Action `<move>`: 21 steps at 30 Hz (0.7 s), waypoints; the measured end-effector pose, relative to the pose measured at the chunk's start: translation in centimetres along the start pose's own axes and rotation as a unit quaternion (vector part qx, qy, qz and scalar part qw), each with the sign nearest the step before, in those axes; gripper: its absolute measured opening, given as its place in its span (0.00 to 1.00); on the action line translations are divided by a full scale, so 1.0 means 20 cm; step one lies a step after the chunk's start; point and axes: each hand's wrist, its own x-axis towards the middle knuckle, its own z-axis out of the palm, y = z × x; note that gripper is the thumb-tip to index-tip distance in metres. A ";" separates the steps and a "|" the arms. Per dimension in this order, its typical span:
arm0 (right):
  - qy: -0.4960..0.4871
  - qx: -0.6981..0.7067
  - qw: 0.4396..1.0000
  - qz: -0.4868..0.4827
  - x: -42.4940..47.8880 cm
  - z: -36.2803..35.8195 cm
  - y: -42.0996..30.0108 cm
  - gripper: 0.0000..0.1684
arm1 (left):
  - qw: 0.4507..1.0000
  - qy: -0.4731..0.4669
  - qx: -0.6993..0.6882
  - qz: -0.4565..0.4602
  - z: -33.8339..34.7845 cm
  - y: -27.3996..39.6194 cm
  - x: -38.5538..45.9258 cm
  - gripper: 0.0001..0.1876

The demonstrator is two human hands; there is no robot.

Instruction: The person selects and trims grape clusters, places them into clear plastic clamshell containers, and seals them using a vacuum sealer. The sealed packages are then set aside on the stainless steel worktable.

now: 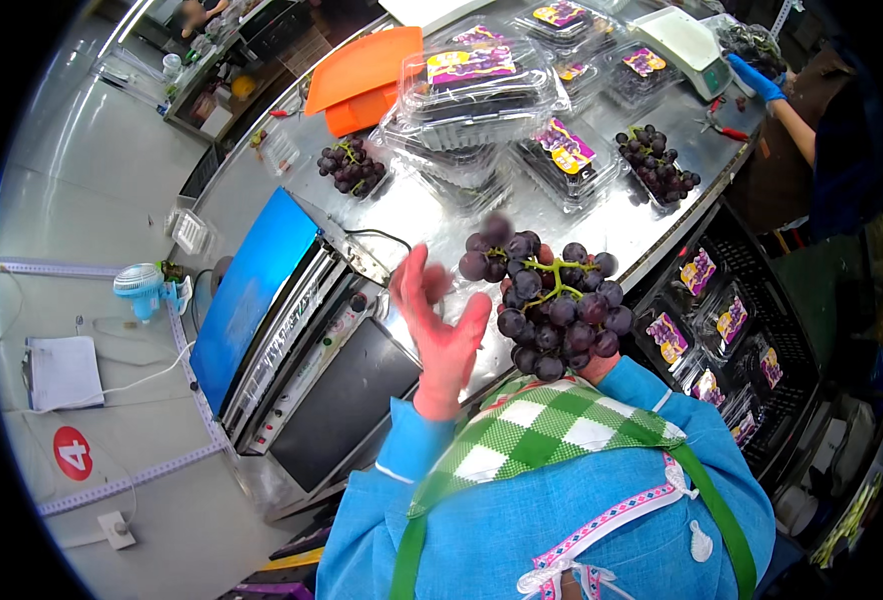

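Observation:
A large bunch of dark purple grapes point(561, 300) with a green stem is before my chest, resting on my right hand point(600, 366). The bunch hides most of that hand; only a bit near the wrist shows. My left hand point(441, 322), slightly blurred, is raised just left of the bunch with fingers and thumb apart and nothing between them. One blurred grape point(497, 229) sits at the bunch's upper left edge. Beyond lie clear clamshell boxes of grapes point(565, 161) with purple labels, and two smaller bunches point(351, 166) point(655, 165) on the metal table point(426, 202).
A blue-topped sealing machine point(261, 292) stands left. Farther back are an orange tray point(366, 71), a white scale point(681, 49) and red-handled snips point(723, 127). A black crate point(775, 330) of packed boxes is at right. Another person's blue-gloved hand point(755, 77) reaches in beside the scale.

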 end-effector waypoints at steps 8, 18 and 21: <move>0.017 0.003 0.999 0.041 -0.09 -0.08 -0.04 0.29 | 0.891 -0.132 -0.351 -0.254 0.10 -0.06 0.00 0.27; 0.146 -0.060 0.987 0.042 -0.20 -0.24 -0.02 0.33 | 0.851 0.007 -0.396 -0.345 0.22 -0.26 -0.30 0.24; 0.162 -0.085 0.983 0.030 -0.14 -0.33 -0.01 0.34 | 0.874 0.037 -0.362 -0.321 0.24 -0.32 -0.33 0.23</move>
